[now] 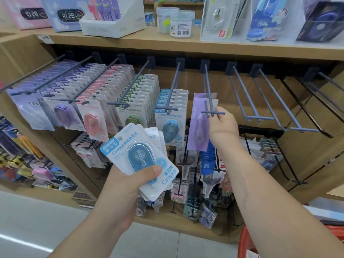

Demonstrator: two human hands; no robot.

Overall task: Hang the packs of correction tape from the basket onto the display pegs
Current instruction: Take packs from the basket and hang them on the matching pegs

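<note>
Head view: my right hand, narrow grip, pinches a purple pack at a peg tip, mid-hang, my left hand holding fanned blue packs; next probably slide it back.

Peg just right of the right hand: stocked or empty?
Empty. The peg is bare from mount to tip, and nothing hangs on it.

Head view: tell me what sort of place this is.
Most likely a stationery shop: carded correction tape packs hang on display pegs, boxed digital clocks sit on the wooden shelf above, and the left hand holds a stack of blue Campus packs.
</note>
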